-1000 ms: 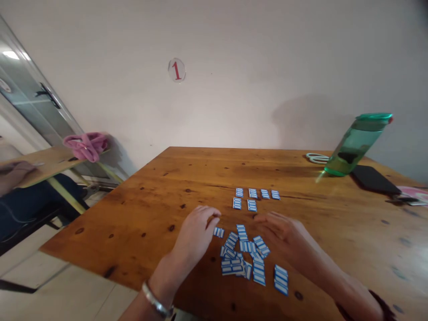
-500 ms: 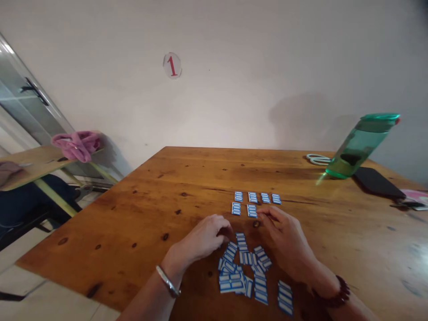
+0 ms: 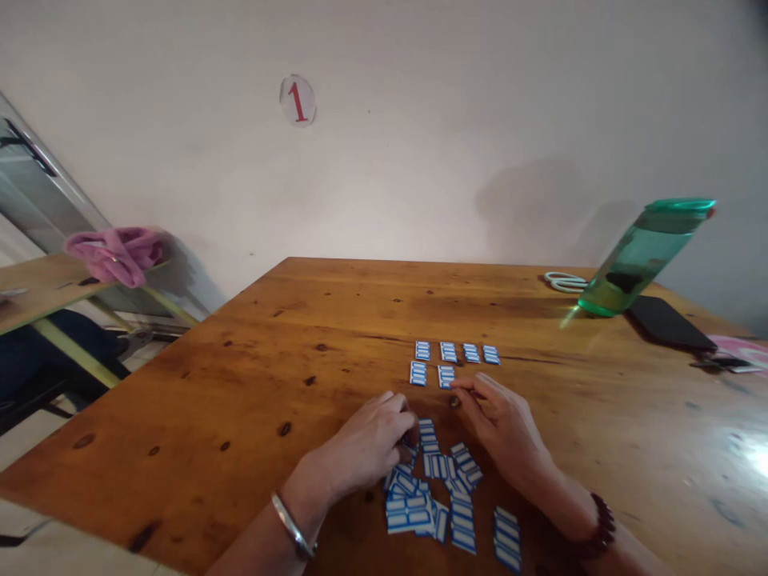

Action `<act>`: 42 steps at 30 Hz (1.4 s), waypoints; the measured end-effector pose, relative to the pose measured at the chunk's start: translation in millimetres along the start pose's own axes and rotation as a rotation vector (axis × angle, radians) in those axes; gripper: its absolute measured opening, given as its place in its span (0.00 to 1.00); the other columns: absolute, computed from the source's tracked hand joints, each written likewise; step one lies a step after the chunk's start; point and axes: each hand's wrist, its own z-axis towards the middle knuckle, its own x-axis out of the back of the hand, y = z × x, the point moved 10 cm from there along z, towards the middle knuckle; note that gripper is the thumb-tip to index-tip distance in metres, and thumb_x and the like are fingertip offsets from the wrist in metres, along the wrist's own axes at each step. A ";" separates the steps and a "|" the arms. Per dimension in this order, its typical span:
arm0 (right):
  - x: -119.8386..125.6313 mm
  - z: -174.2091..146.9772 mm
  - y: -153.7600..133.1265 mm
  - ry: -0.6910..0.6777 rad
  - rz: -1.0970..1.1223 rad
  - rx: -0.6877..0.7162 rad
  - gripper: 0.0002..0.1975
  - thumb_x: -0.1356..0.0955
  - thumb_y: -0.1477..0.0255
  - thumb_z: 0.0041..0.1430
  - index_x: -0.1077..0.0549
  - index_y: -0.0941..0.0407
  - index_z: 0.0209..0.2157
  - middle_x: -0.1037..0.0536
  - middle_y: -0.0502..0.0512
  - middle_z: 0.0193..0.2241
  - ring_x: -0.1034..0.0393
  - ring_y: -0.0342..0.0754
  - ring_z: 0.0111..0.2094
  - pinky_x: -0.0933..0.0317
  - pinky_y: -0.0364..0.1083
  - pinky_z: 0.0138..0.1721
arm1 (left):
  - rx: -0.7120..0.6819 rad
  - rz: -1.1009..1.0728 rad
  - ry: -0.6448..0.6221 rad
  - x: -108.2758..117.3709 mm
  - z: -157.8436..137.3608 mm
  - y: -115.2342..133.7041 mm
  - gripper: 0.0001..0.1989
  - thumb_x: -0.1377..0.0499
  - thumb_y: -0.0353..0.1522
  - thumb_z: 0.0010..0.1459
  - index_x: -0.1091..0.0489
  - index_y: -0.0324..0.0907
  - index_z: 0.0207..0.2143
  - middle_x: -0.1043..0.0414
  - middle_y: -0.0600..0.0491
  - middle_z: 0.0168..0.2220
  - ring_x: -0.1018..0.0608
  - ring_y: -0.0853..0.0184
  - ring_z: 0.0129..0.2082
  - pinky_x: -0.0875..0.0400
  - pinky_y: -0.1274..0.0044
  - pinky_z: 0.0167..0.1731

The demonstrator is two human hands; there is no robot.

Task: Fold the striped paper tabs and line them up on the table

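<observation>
Small white label strips with blue borders lie in two groups on the wooden table. Farther off, several are laid out in two rows; at the right end of the nearer row, the fingertips of my right hand (image 3: 501,424) pinch the lower right corner of a label strip (image 3: 446,377). Closer in is a loose, overlapping heap of label strips (image 3: 409,512). My left hand (image 3: 375,440) reaches over the heap's upper left side, its fingers curled down onto a label strip (image 3: 411,454) that they partly cover. One label strip (image 3: 507,539) lies apart, below my right hand.
A tilted-looking green bottle (image 3: 645,258) stands at the back right, near a white cable loop (image 3: 564,282) and a black flat case (image 3: 672,324). A pink cloth (image 3: 120,254) rests on another table at left, where a person's dark-clothed leg (image 3: 54,348) shows.
My left hand has moved slightly down and right over the heap, covering more of a label strip. My right hand stays at the same label. The whole view has shifted slightly.
</observation>
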 end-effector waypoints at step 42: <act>-17.9 -5.0 -5.8 -0.325 0.023 -0.036 0.10 0.41 0.75 0.58 0.30 0.55 0.28 0.26 0.50 0.26 0.32 0.45 0.28 0.42 0.42 0.29 | 0.461 -0.978 0.380 13.1 -2.3 -59.1 0.06 0.52 0.26 0.54 0.36 0.40 0.30 0.30 0.55 0.22 0.30 0.72 0.18 0.40 0.80 0.19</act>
